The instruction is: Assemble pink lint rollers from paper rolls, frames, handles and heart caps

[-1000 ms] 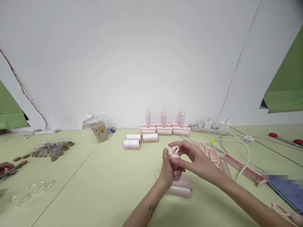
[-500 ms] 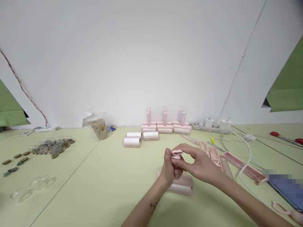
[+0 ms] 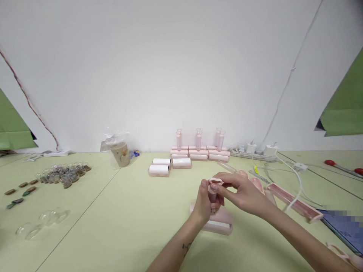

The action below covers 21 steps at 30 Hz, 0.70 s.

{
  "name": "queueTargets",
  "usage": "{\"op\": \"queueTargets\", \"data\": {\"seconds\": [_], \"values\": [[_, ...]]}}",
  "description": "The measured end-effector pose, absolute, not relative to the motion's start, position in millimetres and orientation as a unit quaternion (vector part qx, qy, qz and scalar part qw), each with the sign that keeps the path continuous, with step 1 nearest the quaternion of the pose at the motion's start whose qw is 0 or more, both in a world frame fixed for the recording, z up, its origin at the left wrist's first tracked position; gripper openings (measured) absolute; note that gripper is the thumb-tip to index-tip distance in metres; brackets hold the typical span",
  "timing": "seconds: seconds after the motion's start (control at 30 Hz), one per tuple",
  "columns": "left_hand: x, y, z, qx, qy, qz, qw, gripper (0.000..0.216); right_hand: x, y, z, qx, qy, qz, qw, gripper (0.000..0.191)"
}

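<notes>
In front of me, above the table, my left hand (image 3: 203, 206) is wrapped round a small translucent pink tube (image 3: 212, 195), held upright. My right hand (image 3: 245, 194) pinches the pale pink loop-shaped top (image 3: 216, 181) of that tube between thumb and fingers. Fingers hide most of the tube's body. Just below and behind the hands lies a pink case with a white roll (image 3: 217, 226), partly covered by my left hand. Loose pink parts (image 3: 257, 185) lie behind my right hand.
Upright pink tubes (image 3: 199, 140) stand on pink cases (image 3: 197, 155) by the wall. White rolls (image 3: 159, 170) lie left of them. Small glass domes (image 3: 58, 173) and a plastic-wrapped cup (image 3: 120, 154) are further left. A pink tray (image 3: 293, 202), white cable (image 3: 299, 181) and phone (image 3: 340, 226) lie right.
My right fingers have shifted slightly on the loop-shaped top, which now shows more of its opening. More of the tube shows between my hands. The view has moved a little.
</notes>
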<state>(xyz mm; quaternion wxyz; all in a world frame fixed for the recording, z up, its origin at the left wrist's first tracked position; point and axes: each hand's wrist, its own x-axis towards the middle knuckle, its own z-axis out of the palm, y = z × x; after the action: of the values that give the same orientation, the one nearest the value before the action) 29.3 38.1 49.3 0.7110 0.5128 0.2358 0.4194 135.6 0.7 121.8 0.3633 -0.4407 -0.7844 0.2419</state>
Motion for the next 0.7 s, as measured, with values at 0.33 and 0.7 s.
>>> {"op": "queueTargets", "data": {"seconds": [0.33, 0.7], "values": [[28.6, 40.0, 45.7, 0.531, 0.245, 0.412, 0.699, 0.073, 131.5, 2.8, 114.3, -0.447, -0.787, 0.190, 0.380, 0.030], [32.2, 37.5, 51.9, 0.526, 0.237, 0.458, 0.676, 0.060, 134.2, 5.6, 114.9, -0.470, -0.769, 0.233, 0.365, 0.024]]}}
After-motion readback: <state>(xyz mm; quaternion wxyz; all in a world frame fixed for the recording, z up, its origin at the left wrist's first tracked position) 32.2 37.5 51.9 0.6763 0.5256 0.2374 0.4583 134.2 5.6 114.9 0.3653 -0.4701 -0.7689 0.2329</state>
